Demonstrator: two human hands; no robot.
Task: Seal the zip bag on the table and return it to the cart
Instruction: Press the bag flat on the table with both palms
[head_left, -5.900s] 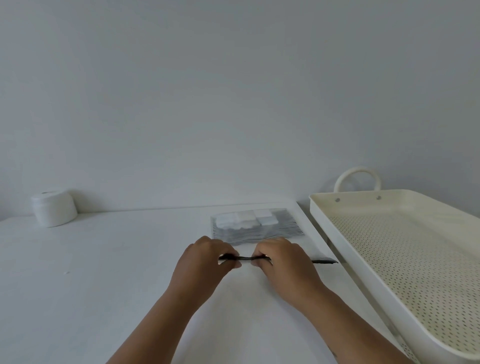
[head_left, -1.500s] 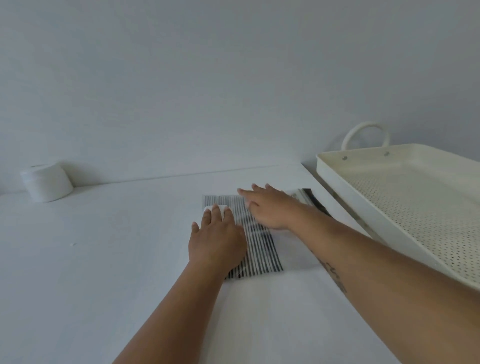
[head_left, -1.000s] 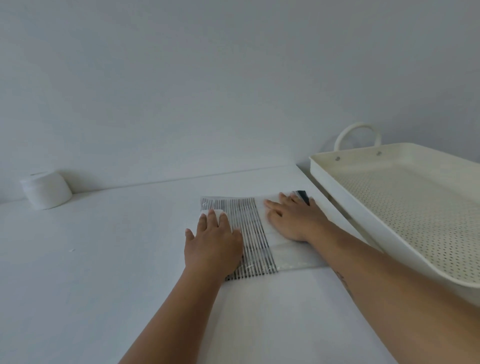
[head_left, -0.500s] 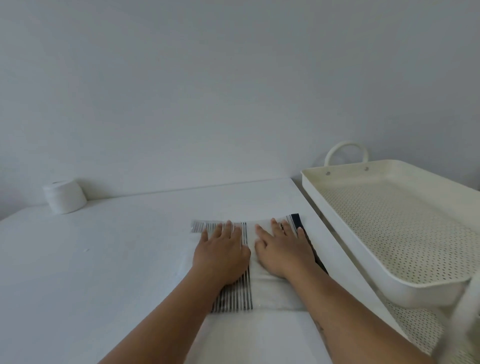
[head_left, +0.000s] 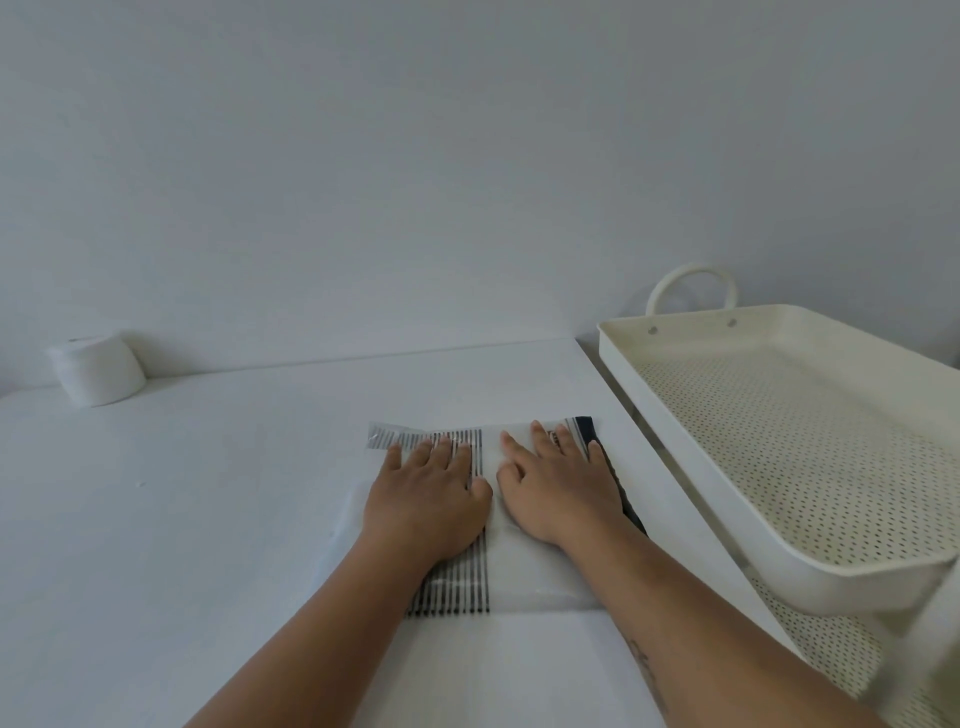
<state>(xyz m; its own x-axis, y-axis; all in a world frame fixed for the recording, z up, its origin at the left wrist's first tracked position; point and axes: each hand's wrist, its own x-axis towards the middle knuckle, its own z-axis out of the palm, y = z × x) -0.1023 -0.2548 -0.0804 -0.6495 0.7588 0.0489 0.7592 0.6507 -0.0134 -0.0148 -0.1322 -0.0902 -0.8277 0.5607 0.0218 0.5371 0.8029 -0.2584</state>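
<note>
The zip bag (head_left: 524, 577) lies flat on the white table, clear plastic with black stripes and a dark zip strip along its right edge. My left hand (head_left: 428, 499) rests palm down on the striped part, fingers spread. Beside it, my right hand (head_left: 563, 491) presses flat on the clear part, its fingers close to the dark strip. Both hands hold nothing. The bag's middle is hidden under them. The cream cart (head_left: 675, 415), its top tray perforated, stands just right of the table.
A white round jar (head_left: 96, 369) sits at the table's back left by the wall. The cart has a loop handle (head_left: 693, 286) at its far end and a lower perforated shelf (head_left: 831, 649). The table's right edge runs close to the bag.
Earlier both hands pinched the zip strip at the near edge. The bag now lies turned, with the strip at the right. Over the last second my right hand slid back beside my left.
</note>
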